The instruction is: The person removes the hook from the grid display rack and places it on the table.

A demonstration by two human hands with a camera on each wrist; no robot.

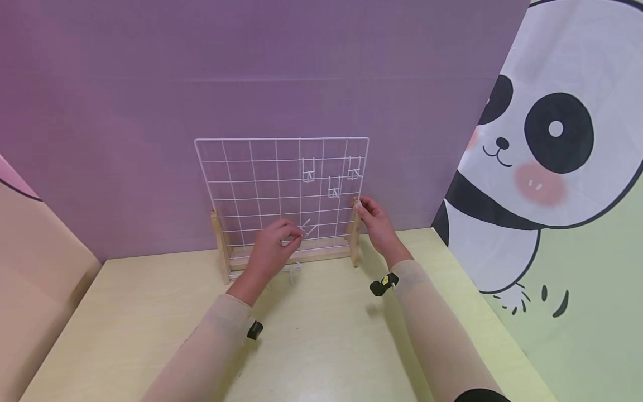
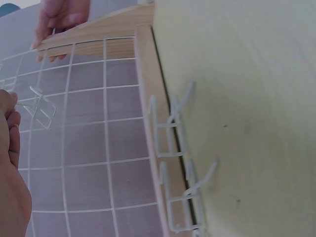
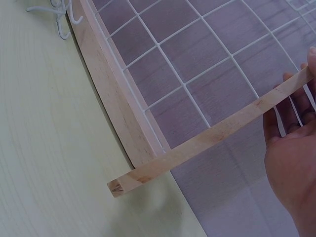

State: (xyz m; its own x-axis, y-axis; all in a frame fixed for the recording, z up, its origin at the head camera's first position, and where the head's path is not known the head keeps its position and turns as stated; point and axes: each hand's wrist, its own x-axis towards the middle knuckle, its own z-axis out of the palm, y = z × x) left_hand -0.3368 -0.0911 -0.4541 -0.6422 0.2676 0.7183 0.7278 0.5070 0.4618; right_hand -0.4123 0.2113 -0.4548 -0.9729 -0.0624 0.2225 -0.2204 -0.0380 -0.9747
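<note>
Grid panel: white wire grid (image 1: 261, 190), upright in a wooden stand (image 1: 288, 258) at the back of the table, close before the purple wall.
Stand: base rail along the grid's foot, with a left post (image 1: 219, 241) and a right post (image 1: 355, 234) rising at either end.
Left hand: left hand (image 1: 273, 245), in front of the grid's lower middle, fingers curled; thumb and fingertips pinch a white wire hook (image 1: 306, 228) that lies against the grid wires. The left wrist view shows the same hook (image 2: 39, 106) at the fingertips, set against a grid square.
Right hand: right hand (image 1: 377, 220), at the grid's right edge, thumb and fingers closed on the top of the right post. In the right wrist view the post (image 3: 207, 136) runs slantwise across the frame, with fingers (image 3: 296, 106) behind its upper end.
Hung hooks: three white hooks on the upper right squares of the grid, one at left (image 1: 308, 170), one lower in the middle (image 1: 334, 187), one at right (image 1: 354, 168).
Loose hooks: two more white hooks (image 2: 175, 168) lying on the table just in front of the base rail, below the left hand.
Table: pale yellow-green top (image 1: 321, 335).
Surroundings: purple wall (image 1: 251, 72) behind; panda picture (image 1: 552, 139) on the right-hand panel.
Sleeves: beige sleeves on both forearms, a small black device at each wrist.
</note>
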